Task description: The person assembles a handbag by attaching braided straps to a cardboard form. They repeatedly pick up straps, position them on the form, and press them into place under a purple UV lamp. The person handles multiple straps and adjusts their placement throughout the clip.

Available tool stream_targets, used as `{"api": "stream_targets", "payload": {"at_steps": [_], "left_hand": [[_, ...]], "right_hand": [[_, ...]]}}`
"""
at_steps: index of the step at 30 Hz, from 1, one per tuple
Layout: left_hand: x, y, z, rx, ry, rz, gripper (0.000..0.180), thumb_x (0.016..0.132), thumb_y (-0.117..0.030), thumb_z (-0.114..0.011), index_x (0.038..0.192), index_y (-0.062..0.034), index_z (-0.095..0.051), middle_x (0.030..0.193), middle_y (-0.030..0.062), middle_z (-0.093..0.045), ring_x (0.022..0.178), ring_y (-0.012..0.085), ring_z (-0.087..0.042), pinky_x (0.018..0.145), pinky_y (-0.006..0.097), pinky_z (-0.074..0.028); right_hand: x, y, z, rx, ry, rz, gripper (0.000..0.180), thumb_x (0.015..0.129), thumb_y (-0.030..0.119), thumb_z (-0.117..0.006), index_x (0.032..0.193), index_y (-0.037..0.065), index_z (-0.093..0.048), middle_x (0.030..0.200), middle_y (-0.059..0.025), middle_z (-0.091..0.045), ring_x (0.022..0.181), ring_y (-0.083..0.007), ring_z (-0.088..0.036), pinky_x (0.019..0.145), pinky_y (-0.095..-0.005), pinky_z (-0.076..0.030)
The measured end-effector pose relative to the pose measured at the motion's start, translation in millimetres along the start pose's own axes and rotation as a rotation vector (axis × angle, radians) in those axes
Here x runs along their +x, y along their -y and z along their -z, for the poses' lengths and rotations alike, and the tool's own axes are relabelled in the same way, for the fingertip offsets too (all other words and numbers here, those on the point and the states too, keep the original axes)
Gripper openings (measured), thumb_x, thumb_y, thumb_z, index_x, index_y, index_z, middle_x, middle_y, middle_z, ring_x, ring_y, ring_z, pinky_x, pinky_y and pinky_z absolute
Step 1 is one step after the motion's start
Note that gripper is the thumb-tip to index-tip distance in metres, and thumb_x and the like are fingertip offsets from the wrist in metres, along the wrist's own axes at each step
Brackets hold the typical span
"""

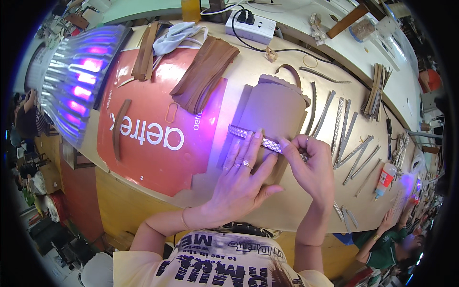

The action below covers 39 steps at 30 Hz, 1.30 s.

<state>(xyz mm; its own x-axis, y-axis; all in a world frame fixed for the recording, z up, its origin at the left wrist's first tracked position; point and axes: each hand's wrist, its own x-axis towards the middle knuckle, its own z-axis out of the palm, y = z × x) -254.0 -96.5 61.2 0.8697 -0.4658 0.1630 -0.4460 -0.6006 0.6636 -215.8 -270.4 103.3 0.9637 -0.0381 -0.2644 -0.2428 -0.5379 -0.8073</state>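
A silvery braided strap (pixel 271 145) lies across a stack of flat brown pieces (pixel 275 107) with a scalloped top edge. My left hand (pixel 241 174) rests flat on the strap and the stack, fingers spread and pressing down. At the strap's right end, my right hand (pixel 311 162) is closed, with thumb and fingers pinching the strap near the stack's right edge. The very tip of the strap is partly hidden by these fingers. Several braided strips (pixel 338 124) lie loose on the table to the right of the hand.
Left of the stack are a red sheet (pixel 143 165), brown strips (pixel 204 74) and a ribbed metal lamp cover (pixel 79 86) glowing purple. A power strip (pixel 250 26) stands at the back. At right are a glue bottle (pixel 385 180) and a strip bundle (pixel 376 91). Another person's arm (pixel 380 234) reaches in.
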Motion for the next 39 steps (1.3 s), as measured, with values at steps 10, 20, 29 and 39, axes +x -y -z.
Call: {"api": "stream_targets", "payload": {"at_steps": [10, 20, 29, 39], "left_hand": [[3.1, 1.2, 2.3, -0.082, -0.052, 0.024, 0.063, 0.082, -0.042, -0.071, 0.13, -0.0064, -0.055, 0.146, 0.037, -0.025, 0.134, 0.0497, -0.032, 0.11, 0.055, -0.027], [0.3, 4.6, -0.3, -0.102, -0.037, 0.002, 0.064, 0.081, -0.043, -0.072, 0.131, -0.0072, -0.054, 0.148, 0.0368, -0.023, 0.134, 0.0501, -0.033, 0.11, 0.055, -0.027], [1.5, 4.6, 2.6, -0.099, 0.002, 0.004, 0.066, 0.082, -0.045, -0.071, 0.134, -0.0073, -0.053, 0.149, 0.038, -0.021, 0.136, 0.0505, -0.03, 0.11, 0.054, -0.028], [3.0, 3.7, 4.8, -0.016, 0.004, -0.018, 0.067, 0.081, -0.045, -0.072, 0.134, -0.0074, -0.054, 0.149, 0.0359, -0.023, 0.132, 0.0475, -0.037, 0.108, 0.053, -0.03]], "right_hand": [[4.2, 32.1, -3.1, -0.039, -0.02, 0.123, 0.027, 0.088, 0.014, -0.069, 0.071, -0.006, -0.063, 0.058, -0.0003, -0.055, 0.059, -0.0028, -0.044, 0.051, -0.0224, -0.035], [-2.7, -0.8, 6.1, -0.046, -0.045, -0.031, 0.034, 0.085, 0.028, -0.074, 0.074, -0.003, -0.067, 0.053, -0.0051, -0.056, 0.049, -0.0068, -0.042, 0.045, -0.0257, -0.034], [-2.6, -9.6, 5.5, 0.031, -0.065, 0.055, 0.033, 0.085, 0.026, -0.074, 0.074, -0.004, -0.066, 0.054, -0.0048, -0.054, 0.05, -0.0068, -0.042, 0.046, -0.0255, -0.035], [-1.8, -21.7, 2.0, 0.094, -0.046, 0.01, 0.033, 0.085, 0.027, -0.074, 0.075, -0.003, -0.067, 0.056, -0.008, -0.059, 0.048, -0.0094, -0.047, 0.045, -0.0266, -0.037]]}}
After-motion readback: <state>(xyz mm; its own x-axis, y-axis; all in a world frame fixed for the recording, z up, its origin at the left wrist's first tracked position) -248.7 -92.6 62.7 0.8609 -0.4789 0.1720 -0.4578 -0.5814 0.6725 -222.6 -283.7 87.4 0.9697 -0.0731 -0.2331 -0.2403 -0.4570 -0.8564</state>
